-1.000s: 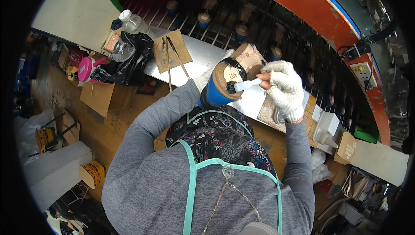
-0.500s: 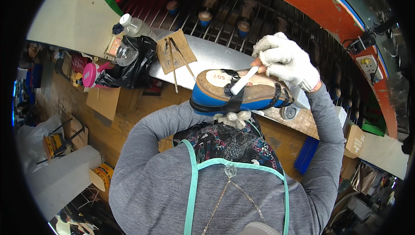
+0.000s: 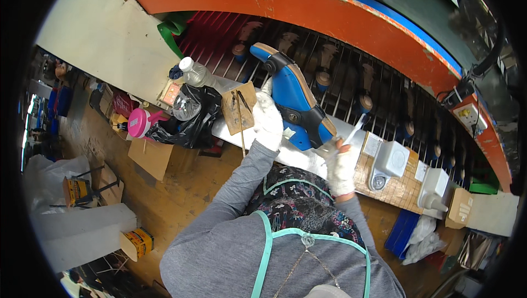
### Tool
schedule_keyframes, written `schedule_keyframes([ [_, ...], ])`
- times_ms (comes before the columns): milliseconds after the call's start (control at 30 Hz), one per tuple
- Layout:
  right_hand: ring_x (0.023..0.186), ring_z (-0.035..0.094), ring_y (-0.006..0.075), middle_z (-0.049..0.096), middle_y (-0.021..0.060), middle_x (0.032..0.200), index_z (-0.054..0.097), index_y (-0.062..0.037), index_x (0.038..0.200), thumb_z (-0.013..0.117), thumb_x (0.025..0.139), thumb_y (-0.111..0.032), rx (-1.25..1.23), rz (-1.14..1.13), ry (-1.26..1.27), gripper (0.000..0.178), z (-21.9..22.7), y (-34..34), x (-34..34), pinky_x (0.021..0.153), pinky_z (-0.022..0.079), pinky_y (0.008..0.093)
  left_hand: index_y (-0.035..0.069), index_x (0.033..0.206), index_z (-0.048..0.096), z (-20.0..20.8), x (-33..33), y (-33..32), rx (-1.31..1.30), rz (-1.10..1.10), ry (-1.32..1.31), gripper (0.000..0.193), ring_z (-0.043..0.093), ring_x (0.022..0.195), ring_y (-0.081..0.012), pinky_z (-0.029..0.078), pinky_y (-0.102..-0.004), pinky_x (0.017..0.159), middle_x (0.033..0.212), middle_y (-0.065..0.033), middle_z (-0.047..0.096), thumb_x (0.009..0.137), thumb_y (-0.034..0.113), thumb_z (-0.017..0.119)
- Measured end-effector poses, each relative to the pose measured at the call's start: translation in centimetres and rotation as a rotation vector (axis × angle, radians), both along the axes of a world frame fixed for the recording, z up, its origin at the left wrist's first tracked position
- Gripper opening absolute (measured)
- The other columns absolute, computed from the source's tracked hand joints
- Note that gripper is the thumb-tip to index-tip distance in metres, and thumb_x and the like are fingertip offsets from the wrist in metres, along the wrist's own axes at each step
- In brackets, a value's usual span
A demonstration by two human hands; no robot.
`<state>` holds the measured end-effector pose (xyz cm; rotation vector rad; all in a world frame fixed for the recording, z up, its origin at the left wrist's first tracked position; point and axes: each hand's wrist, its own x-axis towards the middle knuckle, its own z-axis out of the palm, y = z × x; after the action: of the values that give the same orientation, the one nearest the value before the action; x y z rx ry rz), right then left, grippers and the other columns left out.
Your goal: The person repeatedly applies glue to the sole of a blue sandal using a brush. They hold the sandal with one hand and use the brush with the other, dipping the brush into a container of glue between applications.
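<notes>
A blue shoe last point(image 3: 293, 90) with black straps and a tan insole edge is tilted on end in front of me. My left hand point(image 3: 267, 123), in a white knit glove, grips it from the left side; some of those fingers are hidden behind it. Close to the last's lower end is my right hand point(image 3: 338, 165), also gloved, with bare fingertips showing. Pinched in it is a slim white stick-like tool point(image 3: 357, 128), pointing up and away from me. Whether the right hand also touches the last, I cannot tell.
Beyond the metal ledge, a rod conveyor point(image 3: 343, 100) carries several sandals under an orange-edged hood point(image 3: 351, 10). Left are a brown board point(image 3: 233, 112) with thin sticks, a clear bottle point(image 3: 196, 73) and a black bag point(image 3: 206, 117). White containers point(image 3: 391, 158) stand right.
The last has moved up and away from me and turned from its sole side to its blue side. My right hand has lowered with the white tool. The view has shifted.
</notes>
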<state>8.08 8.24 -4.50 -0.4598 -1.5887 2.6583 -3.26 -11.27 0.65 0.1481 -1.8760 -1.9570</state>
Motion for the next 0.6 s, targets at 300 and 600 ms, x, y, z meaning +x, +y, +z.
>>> schedule_keyframes([
  [300, 0.119, 0.059, 0.0233, 0.059, 0.0092, 0.133, 0.048, -0.0039, 0.141, 0.082, 0.084, -0.020, -0.119, -0.047, 0.227, 0.068, 3.3, -3.6, -2.5, 0.102, 0.051, 0.0379, -0.002, 0.147, 0.044, -0.1, 2.3, 1.1, -0.030, 0.009, -0.180, 0.071, 0.056, 0.126, -0.0335, 0.043, -0.0395, 0.107, 0.140, -0.0234, 0.055, 0.106, 0.055, 0.034],
  [600, 0.113, 0.065, 0.0291, 0.065, 0.0136, 0.126, 0.052, 0.0003, 0.135, 0.078, 0.086, -0.019, -0.324, 0.039, 0.067, 0.059, 4.3, -6.0, -9.4, 0.100, 0.055, 0.0441, -0.004, 0.141, 0.051, 2.0, 2.4, -6.9, 0.087, -0.054, -0.147, 0.055, 0.054, 0.129, -0.0275, 0.040, -0.0358, 0.110, 0.138, -0.0194, 0.058, 0.106, 0.038, 0.046],
])
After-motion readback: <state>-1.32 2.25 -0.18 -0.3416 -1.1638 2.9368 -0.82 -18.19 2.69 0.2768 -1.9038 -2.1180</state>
